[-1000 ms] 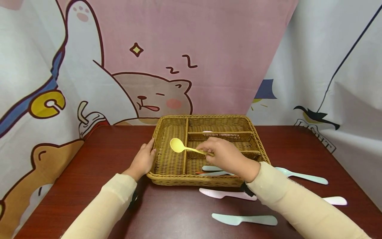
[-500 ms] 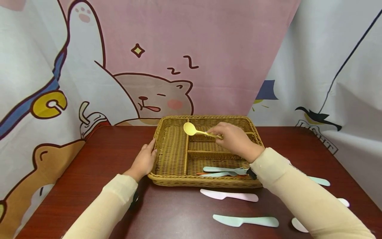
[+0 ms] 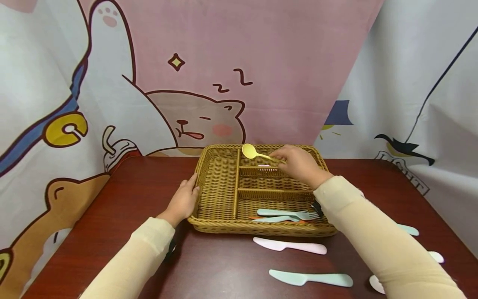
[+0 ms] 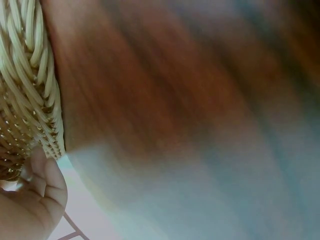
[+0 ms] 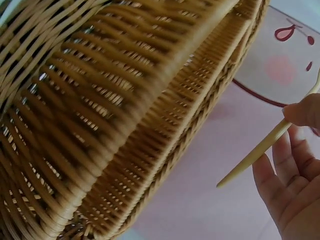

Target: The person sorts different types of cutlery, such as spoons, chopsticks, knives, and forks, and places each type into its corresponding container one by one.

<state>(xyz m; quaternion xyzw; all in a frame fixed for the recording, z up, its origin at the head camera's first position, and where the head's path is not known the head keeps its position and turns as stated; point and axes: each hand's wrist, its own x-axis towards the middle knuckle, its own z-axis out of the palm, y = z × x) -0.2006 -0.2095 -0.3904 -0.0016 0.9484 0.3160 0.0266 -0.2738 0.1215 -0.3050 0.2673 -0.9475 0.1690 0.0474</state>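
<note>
A yellow spoon point(image 3: 249, 151) is pinched by its handle between the thumb and fingers of my right hand point(image 3: 296, 162). Its bowl points left, over the back compartment of the wicker cutlery basket point(image 3: 217, 187). In the right wrist view the handle's end point(image 5: 240, 170) sticks out past the fingers of the right hand point(image 5: 295, 175). My left hand point(image 3: 183, 201) rests along the basket's left outer wall, fingers lying against the weave. In the front compartment lie a pale blue fork point(image 3: 287, 213) and other pale blue and orange cutlery. A small pink piece point(image 3: 264, 167) shows behind the back divider.
In front of the basket lie a pink knife point(image 3: 289, 245) and a pale green knife point(image 3: 310, 278). Right of them, partly behind the right sleeve, are a white spoon bowl point(image 3: 376, 284), a white handle end point(image 3: 436, 256) and a pale blue handle point(image 3: 408, 229). A printed curtain hangs behind the table.
My right hand has carried the yellow spoon backward and to the right, from over the middle of the basket to its back compartment. The left hand stays at the basket's side.
</note>
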